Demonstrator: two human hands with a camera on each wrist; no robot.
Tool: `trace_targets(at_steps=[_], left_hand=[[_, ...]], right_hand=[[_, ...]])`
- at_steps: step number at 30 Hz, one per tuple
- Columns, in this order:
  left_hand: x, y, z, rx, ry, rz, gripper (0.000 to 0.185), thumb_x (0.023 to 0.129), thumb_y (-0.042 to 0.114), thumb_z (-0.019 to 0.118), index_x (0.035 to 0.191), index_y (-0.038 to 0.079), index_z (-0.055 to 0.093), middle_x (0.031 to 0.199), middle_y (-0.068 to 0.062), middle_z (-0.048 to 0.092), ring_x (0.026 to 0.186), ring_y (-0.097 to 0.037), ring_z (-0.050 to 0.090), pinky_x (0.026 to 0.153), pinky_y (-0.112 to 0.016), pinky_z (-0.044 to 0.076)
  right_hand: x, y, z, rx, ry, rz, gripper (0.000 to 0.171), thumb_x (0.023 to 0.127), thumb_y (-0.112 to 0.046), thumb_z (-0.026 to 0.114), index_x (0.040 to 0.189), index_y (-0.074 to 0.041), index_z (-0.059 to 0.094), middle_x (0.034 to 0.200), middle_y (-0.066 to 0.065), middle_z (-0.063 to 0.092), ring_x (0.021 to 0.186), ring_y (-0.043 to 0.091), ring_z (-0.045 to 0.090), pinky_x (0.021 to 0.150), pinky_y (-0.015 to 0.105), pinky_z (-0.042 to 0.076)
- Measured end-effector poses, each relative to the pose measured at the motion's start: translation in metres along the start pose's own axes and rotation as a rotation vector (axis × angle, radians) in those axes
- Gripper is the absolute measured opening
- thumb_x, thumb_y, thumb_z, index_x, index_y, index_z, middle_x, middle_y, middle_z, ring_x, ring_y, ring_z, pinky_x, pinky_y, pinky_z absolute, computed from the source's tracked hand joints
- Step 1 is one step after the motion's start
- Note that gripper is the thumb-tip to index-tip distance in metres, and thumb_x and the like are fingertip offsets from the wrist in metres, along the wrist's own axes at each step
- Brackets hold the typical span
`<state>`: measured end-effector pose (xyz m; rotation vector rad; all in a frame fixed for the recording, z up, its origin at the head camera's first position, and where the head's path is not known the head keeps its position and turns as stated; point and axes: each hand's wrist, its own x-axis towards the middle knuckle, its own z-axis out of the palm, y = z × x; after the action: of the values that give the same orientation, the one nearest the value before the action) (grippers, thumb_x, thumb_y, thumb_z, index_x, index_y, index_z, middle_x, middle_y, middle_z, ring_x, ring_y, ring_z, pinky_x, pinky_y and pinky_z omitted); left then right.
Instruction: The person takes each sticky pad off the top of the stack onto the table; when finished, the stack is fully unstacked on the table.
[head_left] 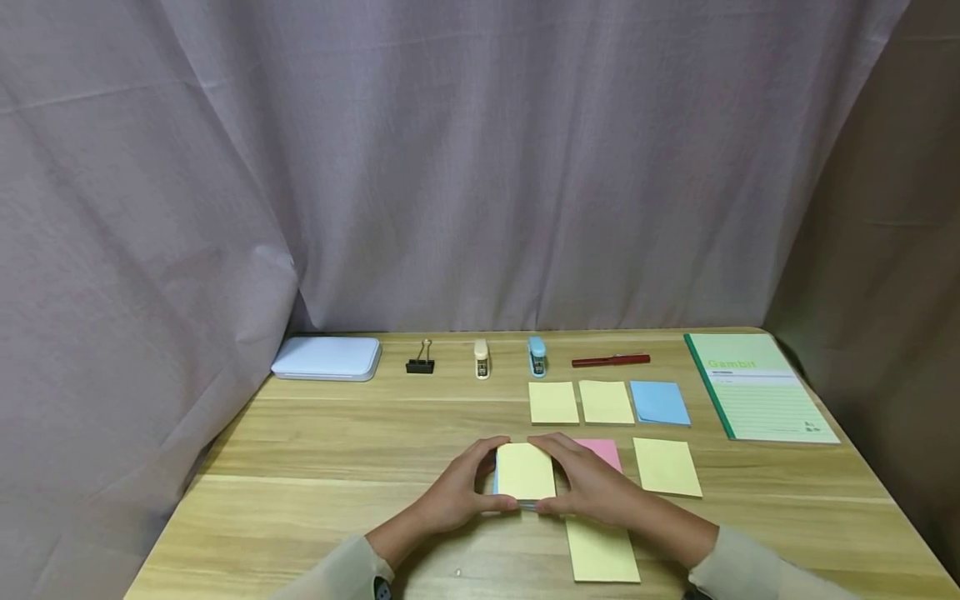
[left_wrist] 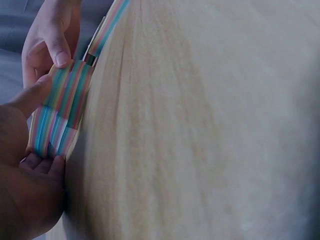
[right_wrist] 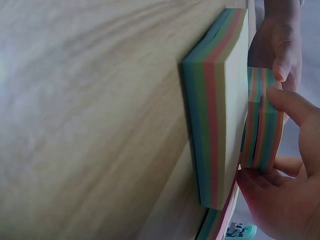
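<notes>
Between both hands stands a stack of sticky note pads [head_left: 526, 472], yellow on top, its sides striped in blue, pink, green and yellow. My left hand [head_left: 454, 495] grips its left side, thumb at the near edge and fingers at the far edge. Opposite it, my right hand [head_left: 596, 485] holds the right side the same way. In the right wrist view the striped stack [right_wrist: 263, 125] shows as pads piled on each other. Partly under the right hand lie a pink pad [head_left: 604, 452] and a long yellow pad [head_left: 602, 557].
Right of the hands is a yellow pad [head_left: 667, 467]; behind are two yellow pads [head_left: 553, 403] and a blue pad [head_left: 660, 403]. Along the back lie a white case [head_left: 327, 358], binder clip [head_left: 420, 365], cream stapler [head_left: 482, 358], blue stapler [head_left: 537, 357], red pen [head_left: 611, 360] and notebook [head_left: 761, 387].
</notes>
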<state>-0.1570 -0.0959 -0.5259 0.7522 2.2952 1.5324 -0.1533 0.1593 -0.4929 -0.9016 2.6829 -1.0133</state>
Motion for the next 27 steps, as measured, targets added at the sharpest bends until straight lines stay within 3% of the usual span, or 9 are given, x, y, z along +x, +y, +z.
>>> trace_targets(at_steps=[13, 27], left_hand=[[-0.001, 0.004, 0.000, -0.019, 0.002, -0.074, 0.098, 0.084, 0.027, 0.088, 0.160, 0.006, 0.030, 0.157, -0.011, 0.043, 0.144, -0.024, 0.045, 0.118, -0.030, 0.038], [-0.001, 0.004, 0.001, -0.037, 0.008, -0.056, 0.093, 0.083, 0.017, 0.088, 0.157, 0.005, 0.034, 0.153, -0.008, 0.048, 0.143, -0.024, 0.046, 0.119, -0.038, 0.038]], right_hand=[[0.000, 0.002, -0.002, 0.001, 0.011, -0.013, 0.090, 0.080, -0.037, 0.089, 0.151, -0.001, 0.045, 0.145, 0.008, 0.054, 0.133, 0.031, 0.054, 0.108, 0.054, 0.048], [-0.015, 0.005, -0.020, 0.039, 0.017, -0.006, 0.087, 0.085, -0.038, 0.086, 0.154, -0.005, 0.043, 0.153, 0.013, 0.047, 0.137, 0.037, 0.050, 0.105, 0.058, 0.048]])
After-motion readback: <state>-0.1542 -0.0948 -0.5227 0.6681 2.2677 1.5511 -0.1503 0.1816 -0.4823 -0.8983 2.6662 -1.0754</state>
